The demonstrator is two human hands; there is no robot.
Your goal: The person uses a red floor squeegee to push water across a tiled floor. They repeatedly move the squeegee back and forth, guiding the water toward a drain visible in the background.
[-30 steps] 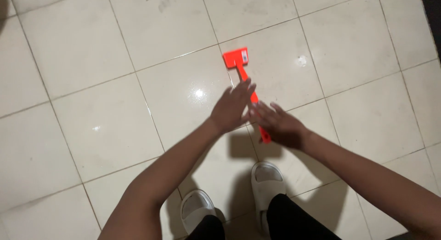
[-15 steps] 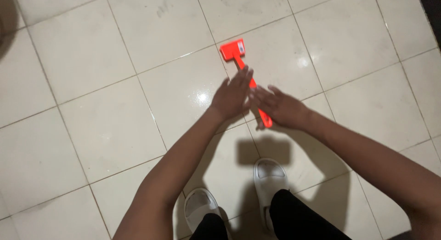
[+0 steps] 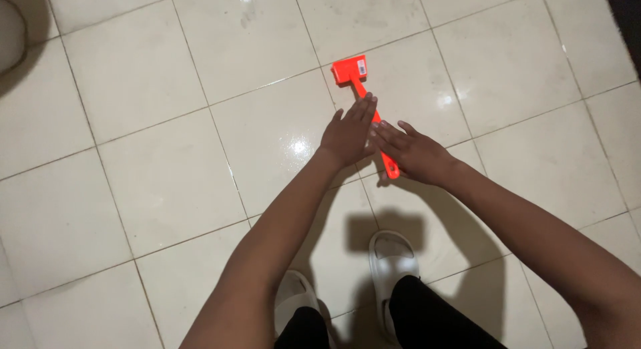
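- Both hands have drifted a little toward the far end of the orange tool since the earlier frame, and they now sit closer together over its handle
- left hand (image 3: pixel 347 135) is flat, fingers straight and together, lying over the handle without gripping it
- right hand (image 3: pixel 415 152) is also open, fingers spread, its fingertips touching the left hand
- orange tool (image 3: pixel 364 95) lies on the white tiled floor (image 3: pixel 147 155), block-shaped head at the far end
- pale slippers (image 3: pixel 390 265) stand near, below the hands
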